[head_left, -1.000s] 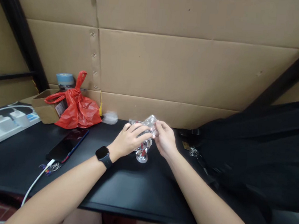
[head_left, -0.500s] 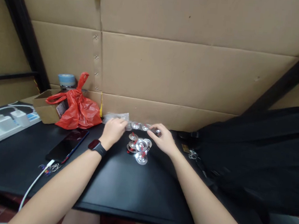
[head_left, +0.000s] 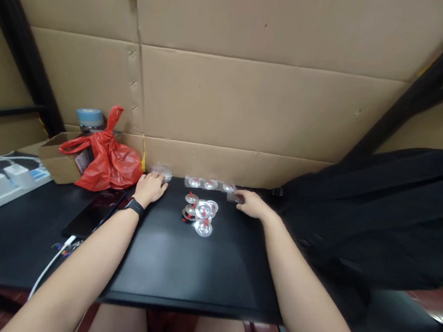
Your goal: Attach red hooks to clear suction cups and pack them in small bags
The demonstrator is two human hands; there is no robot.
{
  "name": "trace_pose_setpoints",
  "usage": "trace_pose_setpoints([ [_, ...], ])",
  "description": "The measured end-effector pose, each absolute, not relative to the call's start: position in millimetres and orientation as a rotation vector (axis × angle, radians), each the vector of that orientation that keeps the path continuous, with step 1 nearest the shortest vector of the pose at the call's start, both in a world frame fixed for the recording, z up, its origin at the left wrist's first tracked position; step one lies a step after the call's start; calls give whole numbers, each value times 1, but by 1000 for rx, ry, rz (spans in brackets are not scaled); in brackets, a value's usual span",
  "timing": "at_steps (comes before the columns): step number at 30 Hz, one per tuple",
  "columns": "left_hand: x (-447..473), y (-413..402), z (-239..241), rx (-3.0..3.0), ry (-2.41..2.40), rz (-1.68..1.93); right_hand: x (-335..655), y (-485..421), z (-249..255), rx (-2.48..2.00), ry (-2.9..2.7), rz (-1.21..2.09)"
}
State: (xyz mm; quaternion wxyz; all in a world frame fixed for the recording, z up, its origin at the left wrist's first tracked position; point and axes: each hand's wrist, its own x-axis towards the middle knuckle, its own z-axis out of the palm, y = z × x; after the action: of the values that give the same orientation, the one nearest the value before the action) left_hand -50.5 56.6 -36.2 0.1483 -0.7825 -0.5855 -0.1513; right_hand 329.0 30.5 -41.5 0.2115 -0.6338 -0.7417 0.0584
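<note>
My left hand (head_left: 150, 188) lies with its fingers stretched out on some clear plastic bags (head_left: 161, 170) against the cardboard wall. My right hand (head_left: 253, 204) has its fingertips closed on the edge of a clear plastic packet (head_left: 234, 197); its contents are hard to make out. Left of that packet, a row of three small metal cymbals in clear wrappers (head_left: 210, 184) lines the back of the table. Between my hands sits a loose cluster of silver finger cymbals (head_left: 203, 211) with red straps, some overlapping.
On the left are a red plastic bag (head_left: 114, 161), a small cardboard box (head_left: 58, 158), a phone (head_left: 93, 214) with a white cable, and a power strip (head_left: 5, 189). Black fabric (head_left: 381, 212) covers the right side. A cardboard wall (head_left: 227, 109) closes off the back.
My left hand has shifted left onto the plastic bags. My right hand has moved right from the wrapped row, uncovering its third cymbal. The view has turned slightly right.
</note>
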Motion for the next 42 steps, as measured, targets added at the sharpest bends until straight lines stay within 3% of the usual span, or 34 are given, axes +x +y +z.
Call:
trace_pose_setpoints([
  [9,-35,44,-18,-2327,-1596,-772,314,24,-22,-1470,-1771,553],
  [16,18,15,-25,-2806,-1574,-1842,251,-1,-9,-1020,-1606,872],
  [18,30,7,-29,-2927,-1562,-1962,235,-7,-10,-939,-1580,945],
  [29,26,-3,-24,-3239,-1354,-1540,230,-9,-9,-943,-1308,992],
  [42,29,-5,-32,-3155,-1338,-1471,225,-18,2,-1008,-1340,673],
])
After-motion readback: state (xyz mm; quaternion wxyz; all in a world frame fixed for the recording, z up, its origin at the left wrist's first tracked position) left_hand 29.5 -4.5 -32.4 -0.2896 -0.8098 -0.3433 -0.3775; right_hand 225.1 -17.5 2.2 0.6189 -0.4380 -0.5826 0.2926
